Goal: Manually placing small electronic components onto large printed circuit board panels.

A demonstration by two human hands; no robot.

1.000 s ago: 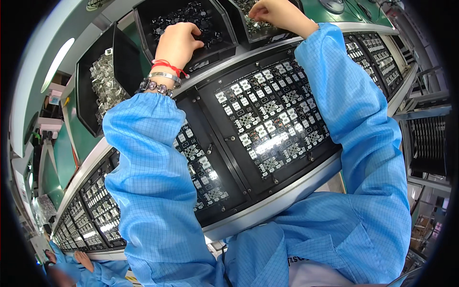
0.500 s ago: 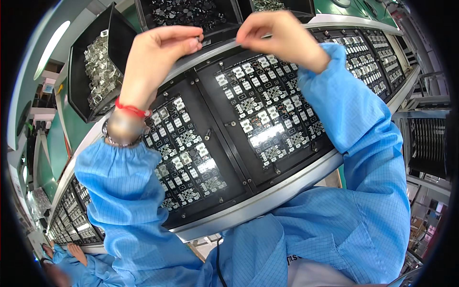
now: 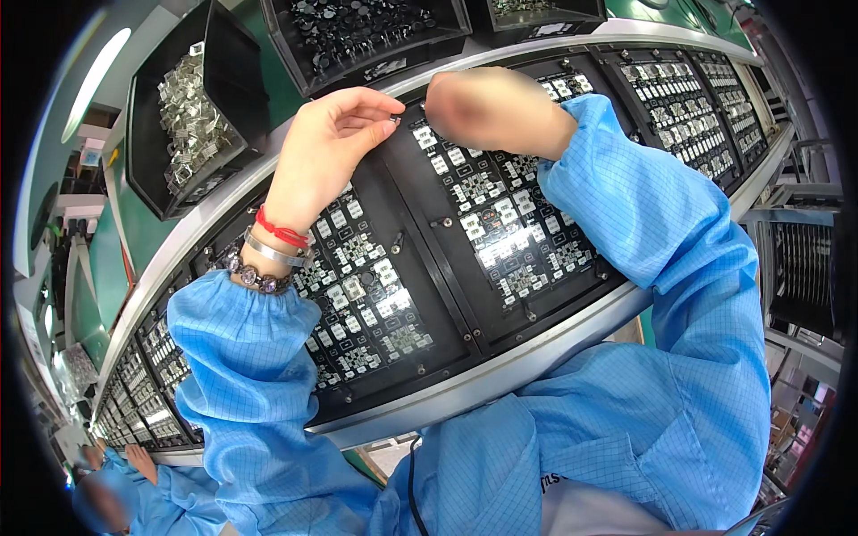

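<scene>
My left hand (image 3: 326, 156), with a red cord and bracelets at its wrist, pinches a small dark electronic component (image 3: 395, 118) between thumb and fingertips. It hovers over the far edge of the black tray frames. To its right is my right hand (image 3: 500, 112), curled and blurred, so its fingers do not show clearly. It is above the far part of the right-hand circuit board panel (image 3: 500, 214), which carries rows of white and silver parts. A similar circuit board panel (image 3: 357, 286) lies in the left tray, partly covered by my left forearm.
Beyond the metal rail stand a black bin of dark round parts (image 3: 357, 31) and a bin of small parts (image 3: 527, 9). A black bin of silver metal parts (image 3: 192, 121) is at far left. More board panels (image 3: 675, 112) continue along the line. Another person (image 3: 134, 487) sits at lower left.
Both hands have come nearer to me, from beside the bins to above the trays. My left hand has also shifted right, still pinching. The boards and bins sit slightly differently in view.
</scene>
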